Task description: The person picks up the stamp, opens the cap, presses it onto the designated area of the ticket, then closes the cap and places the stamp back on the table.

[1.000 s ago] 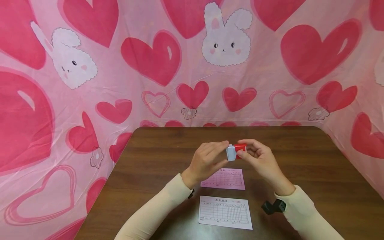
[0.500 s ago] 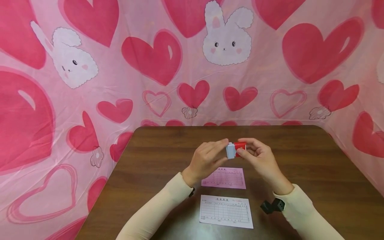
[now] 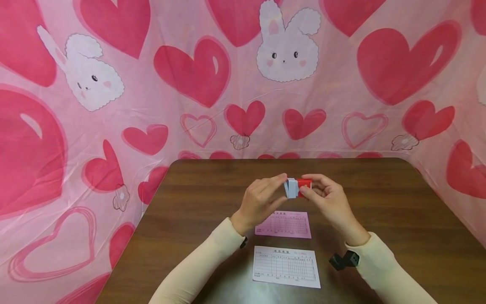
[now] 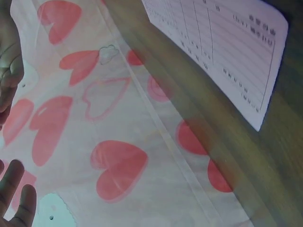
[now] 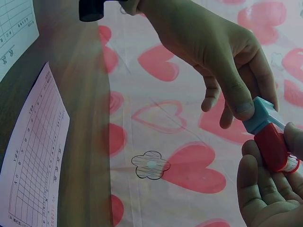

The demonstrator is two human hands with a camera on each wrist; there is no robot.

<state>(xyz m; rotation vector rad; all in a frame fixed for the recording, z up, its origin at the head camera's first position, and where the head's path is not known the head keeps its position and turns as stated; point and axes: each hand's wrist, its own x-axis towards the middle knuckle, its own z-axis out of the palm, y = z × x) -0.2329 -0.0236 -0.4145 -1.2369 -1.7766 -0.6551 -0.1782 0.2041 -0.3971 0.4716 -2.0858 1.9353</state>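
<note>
A small stamp with a red body point(image 3: 305, 183) and a pale blue end cap point(image 5: 261, 113) is held above the table between both hands. My right hand point(image 3: 332, 202) grips the red body with thumb and fingers. My left hand point(image 3: 257, 200) pinches the pale blue cap between its thumb and fingers. In the head view the outer part of the cap tilts, leaving a thin wedge-shaped gap against the rest of the pale blue end. The left wrist view shows only parts of hands at its left edge, with the stamp out of sight there.
A pink printed form point(image 3: 288, 226) lies on the brown wooden table point(image 3: 205, 185) below the hands, partly covered by the left one. Nearer lies a white printed form point(image 3: 286, 268). Pink heart-patterned cloth point(image 3: 193, 76) hangs around the table's back and sides.
The outer pale blue piece now tilts away from the stamp's end, where earlier no gap showed. The left fingertips have shifted slightly left; the right hand keeps its grip.
</note>
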